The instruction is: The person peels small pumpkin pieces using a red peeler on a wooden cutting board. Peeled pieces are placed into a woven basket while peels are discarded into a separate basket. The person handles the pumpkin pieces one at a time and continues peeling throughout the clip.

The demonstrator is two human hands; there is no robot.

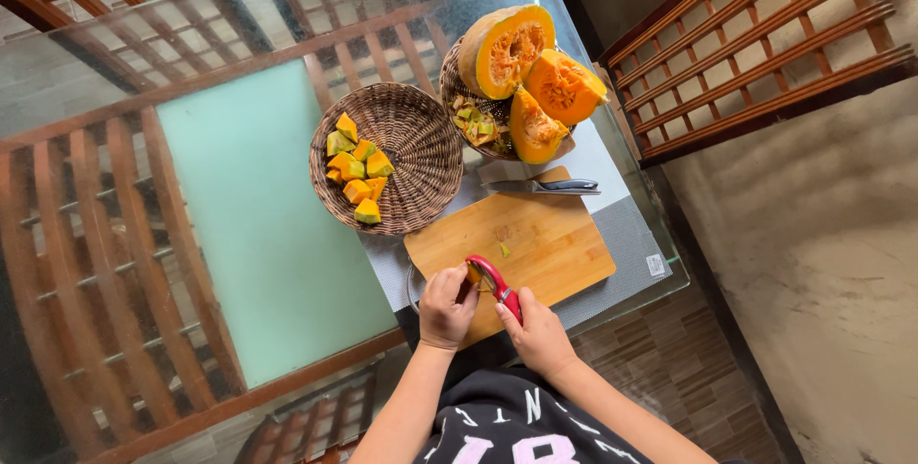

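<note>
- Done so far, judging by how things lie: a handful of cut squash chunks sits in the left side of the near basket, orange flesh with green skin on some pieces.
- Most of that basket is bare weave, so the pile is small.
- Left to do, as I judge it: three big squash wedges rest in and over the far basket, unpeeled and with seeds in place, and they far outweigh the chunks. Scraps and peelings lie under them in that basket.
- The work looks to be in an early-to-middle stretch, with one small piece in hand.
- The left hand curls around a small squash piece, pinching it by the fingertips just above the near edge of the cutting board. Only a sliver of orange shows past the fingers.
- The right hand is closed around the handle of a red peeler, whose head lies against the piece.
- Both forearms come up from the bottom of the view and meet close together, wrists bent inward.
- A knife lies untouched at the far edge of the board, well apart from both hands.
- One green scrap lies on the board.
- Board and baskets sit on a glass table.
</note>
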